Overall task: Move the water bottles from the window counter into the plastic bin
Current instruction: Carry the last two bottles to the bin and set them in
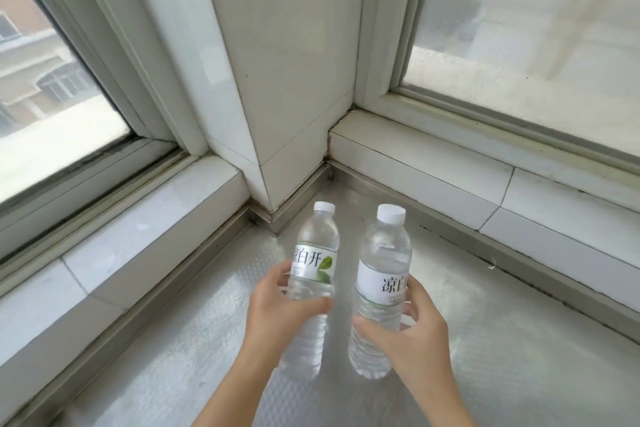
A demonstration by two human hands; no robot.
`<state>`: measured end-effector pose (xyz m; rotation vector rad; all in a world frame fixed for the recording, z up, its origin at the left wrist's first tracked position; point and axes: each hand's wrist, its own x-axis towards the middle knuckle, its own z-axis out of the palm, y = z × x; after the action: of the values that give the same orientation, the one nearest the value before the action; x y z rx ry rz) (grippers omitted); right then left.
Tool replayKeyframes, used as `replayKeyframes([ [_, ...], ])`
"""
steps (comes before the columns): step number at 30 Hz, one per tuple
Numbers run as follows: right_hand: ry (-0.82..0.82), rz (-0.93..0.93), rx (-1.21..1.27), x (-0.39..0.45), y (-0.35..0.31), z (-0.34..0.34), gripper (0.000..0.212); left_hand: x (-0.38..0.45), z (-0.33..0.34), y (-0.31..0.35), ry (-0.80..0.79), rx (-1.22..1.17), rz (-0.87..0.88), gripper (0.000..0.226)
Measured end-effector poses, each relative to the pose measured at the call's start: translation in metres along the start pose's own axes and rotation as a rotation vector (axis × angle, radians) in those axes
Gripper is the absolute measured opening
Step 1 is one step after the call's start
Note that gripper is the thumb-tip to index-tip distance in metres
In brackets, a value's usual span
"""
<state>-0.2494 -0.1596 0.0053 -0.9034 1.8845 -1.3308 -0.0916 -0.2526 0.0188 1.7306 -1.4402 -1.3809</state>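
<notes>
Two clear water bottles with white caps and white labels are upright above the metal window counter (502, 340). My left hand (277, 319) is wrapped around the middle of the left bottle (317, 246), whose label shows green leaves. My right hand (412, 333) grips the lower half of the right bottle (384, 260). The bottles are side by side, a small gap between them. I cannot tell whether their bases touch the counter. The plastic bin is not in view.
A white tiled pillar (287, 80) rises in the corner just behind the bottles. Windows (536, 45) with raised tiled ledges (433, 166) border the counter at left and right.
</notes>
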Motion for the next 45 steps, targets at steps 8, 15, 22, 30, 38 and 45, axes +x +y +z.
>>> replayKeyframes([
  [8,-0.042,-0.073,-0.065,-0.088,-0.053,0.032,0.076,-0.114,-0.103,-0.022,0.245,-0.220,0.082,0.067],
  [15,-0.179,-0.170,-0.087,-0.216,-0.108,0.081,0.076,-0.235,-0.210,-0.068,0.462,-0.218,0.139,0.073],
  [22,-0.448,-0.265,-0.074,-0.333,-0.131,0.135,0.082,-0.365,-0.302,-0.132,0.727,-0.240,0.101,0.075],
  [30,-0.855,-0.435,-0.027,-0.435,-0.154,0.168,0.087,-0.505,-0.326,-0.186,1.140,-0.325,-0.024,0.080],
  [38,-1.272,-0.564,0.008,-0.534,-0.151,0.175,0.091,-0.624,-0.297,-0.220,1.531,-0.396,-0.153,0.084],
  [45,-1.590,-0.612,0.036,-0.627,-0.144,0.165,0.084,-0.728,-0.263,-0.239,1.810,-0.415,-0.225,0.080],
])
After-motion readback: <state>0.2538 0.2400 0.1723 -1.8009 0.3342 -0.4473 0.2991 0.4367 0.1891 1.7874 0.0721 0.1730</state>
